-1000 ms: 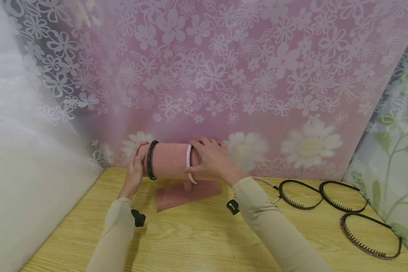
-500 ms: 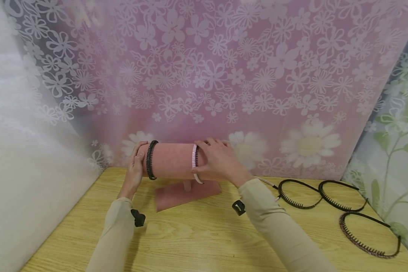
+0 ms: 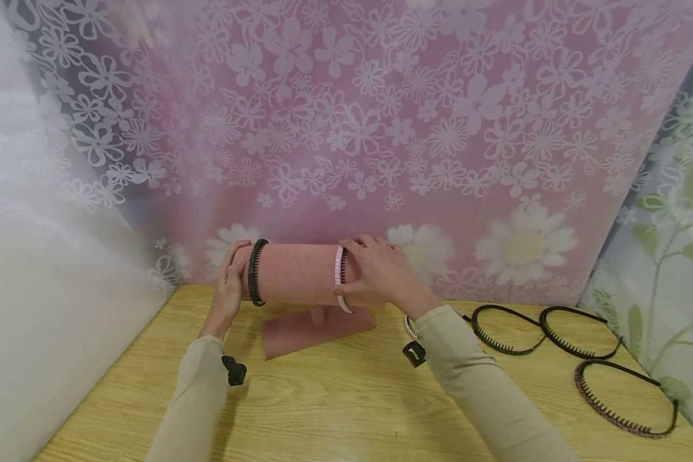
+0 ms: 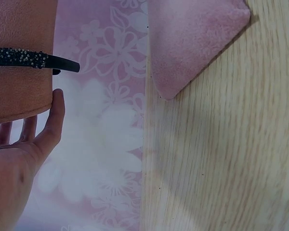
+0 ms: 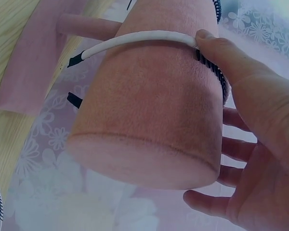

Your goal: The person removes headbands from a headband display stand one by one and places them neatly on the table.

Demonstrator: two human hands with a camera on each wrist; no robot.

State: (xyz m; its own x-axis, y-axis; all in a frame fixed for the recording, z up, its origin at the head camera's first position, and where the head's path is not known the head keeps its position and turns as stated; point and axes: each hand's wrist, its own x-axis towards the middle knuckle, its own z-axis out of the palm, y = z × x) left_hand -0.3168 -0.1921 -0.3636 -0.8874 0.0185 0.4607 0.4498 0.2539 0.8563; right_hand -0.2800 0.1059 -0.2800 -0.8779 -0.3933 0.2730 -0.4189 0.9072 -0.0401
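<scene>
A pink plush headband stand [image 3: 297,274] stands on the table, its padded roll lying sideways on a post. Round the roll's left part sits a black headband [image 3: 255,273] with sparkly beads and inner teeth. My left hand [image 3: 228,292] holds the roll's left end; its fingers show beside that end in the left wrist view. Toward the right part, a white headband [image 3: 339,269] with dark teeth goes round the roll. My right hand [image 3: 381,273] grips it, thumb on the near side and fingers over the top. In the right wrist view, its dark tips [image 5: 75,61] stick out past the roll.
On the right of the wooden table [image 3: 323,410] lie black toothed headbands [image 3: 511,351] and a brownish one [image 3: 615,420]. Another light headband [image 3: 410,328] is partly hidden by my right forearm. A flowered pink curtain [image 3: 346,160] hangs close behind the stand.
My right hand has slid the white headband to the right along the roll, away from the black one. My left hand has stayed at the left end.
</scene>
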